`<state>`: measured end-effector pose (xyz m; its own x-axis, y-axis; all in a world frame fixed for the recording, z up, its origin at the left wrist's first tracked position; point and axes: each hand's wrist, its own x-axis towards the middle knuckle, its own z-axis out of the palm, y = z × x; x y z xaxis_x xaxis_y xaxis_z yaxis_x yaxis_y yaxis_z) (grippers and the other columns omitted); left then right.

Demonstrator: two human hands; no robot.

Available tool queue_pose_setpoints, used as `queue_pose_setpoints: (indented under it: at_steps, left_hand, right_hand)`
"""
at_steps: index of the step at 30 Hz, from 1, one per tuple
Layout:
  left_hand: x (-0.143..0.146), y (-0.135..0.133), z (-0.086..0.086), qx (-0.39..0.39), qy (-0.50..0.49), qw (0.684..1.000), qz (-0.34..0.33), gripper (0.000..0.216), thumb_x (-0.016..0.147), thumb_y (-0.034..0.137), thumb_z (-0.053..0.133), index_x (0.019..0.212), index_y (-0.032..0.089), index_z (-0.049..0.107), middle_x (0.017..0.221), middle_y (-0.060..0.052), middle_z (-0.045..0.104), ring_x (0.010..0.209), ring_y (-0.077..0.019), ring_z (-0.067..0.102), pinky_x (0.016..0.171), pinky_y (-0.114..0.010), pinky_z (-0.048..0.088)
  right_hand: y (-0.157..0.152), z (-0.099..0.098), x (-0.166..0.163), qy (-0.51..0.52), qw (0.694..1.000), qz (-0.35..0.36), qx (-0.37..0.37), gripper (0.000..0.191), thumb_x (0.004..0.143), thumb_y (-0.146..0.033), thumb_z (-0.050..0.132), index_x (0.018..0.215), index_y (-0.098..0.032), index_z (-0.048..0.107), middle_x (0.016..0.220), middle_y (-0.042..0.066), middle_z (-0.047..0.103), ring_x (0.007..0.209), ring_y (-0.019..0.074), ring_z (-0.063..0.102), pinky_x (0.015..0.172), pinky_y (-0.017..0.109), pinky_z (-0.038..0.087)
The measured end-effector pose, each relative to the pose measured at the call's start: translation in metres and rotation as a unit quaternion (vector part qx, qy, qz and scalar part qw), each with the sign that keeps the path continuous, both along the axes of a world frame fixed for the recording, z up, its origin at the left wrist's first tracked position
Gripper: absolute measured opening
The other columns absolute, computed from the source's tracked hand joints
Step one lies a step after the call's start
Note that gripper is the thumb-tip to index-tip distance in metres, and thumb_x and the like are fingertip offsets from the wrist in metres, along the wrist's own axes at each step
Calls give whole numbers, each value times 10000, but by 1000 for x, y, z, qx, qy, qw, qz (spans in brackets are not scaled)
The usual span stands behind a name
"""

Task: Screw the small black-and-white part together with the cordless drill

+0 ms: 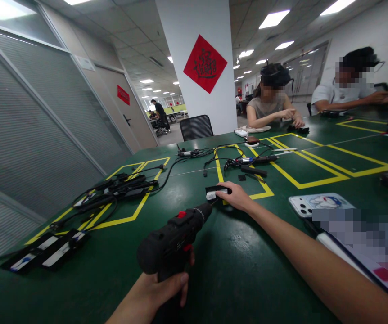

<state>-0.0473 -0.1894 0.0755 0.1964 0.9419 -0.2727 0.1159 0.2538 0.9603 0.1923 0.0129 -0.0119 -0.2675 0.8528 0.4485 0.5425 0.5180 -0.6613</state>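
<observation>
My left hand point(167, 285) is wrapped round the handle of a black cordless drill point(175, 238) with red switches. The drill points away from me and a little to the right. Its thin bit ends close beside a small black piece with a white label point(211, 195); whether they touch I cannot tell. Fingers of my right hand point(234, 195) pinch that piece from the right, just above the green table, and cover part of it. Beyond my right hand lie a small black block point(241, 178) and a black bar point(254, 171).
Tangled black cables and tools point(123, 186) lie at the left, with black labelled strips point(59, 252) nearer me. A pen-like tool point(251, 160) and cords lie ahead. A phone point(322, 203) is at the right. Two people sit across the green table point(248, 279), which has yellow tape outlines.
</observation>
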Motion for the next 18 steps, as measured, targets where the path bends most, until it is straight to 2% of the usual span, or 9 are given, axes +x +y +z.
queue_pose_setpoints:
  at_steps: [5,9,14,18]
  left_hand:
    - [-2,3,-10,32,7,999,-13,525,679,444,757,1087,166,580,977,-86,655,455,-101,543,467,-257,412]
    - [-1,3,-10,47,21,999,-19,532,685,458,747,1085,154,573,969,-89,657,456,-95,545,479,-252,422]
    - [3,0,-3,25,42,999,-9,581,665,479,757,1103,144,574,687,-19,638,475,-123,522,496,-254,411]
    - [2,0,-2,30,50,998,-14,556,663,486,758,1071,146,594,684,-21,643,498,-126,519,514,-252,404]
  right_hand:
    - [0,0,0,1,1000,-1,-2,338,914,-386,565,1173,-170,576,1165,80,604,1026,215,599,902,446,482]
    - [1,-2,0,5,1000,0,4,339,914,-383,565,1179,-171,573,1183,83,598,1035,218,596,901,446,484]
    - [1,-3,0,11,1000,2,9,339,915,-380,564,1183,-172,572,1191,84,595,1049,220,591,912,452,478]
    - [0,-2,0,13,1000,5,10,335,915,-378,565,1178,-171,573,1172,81,602,1026,214,599,898,443,486]
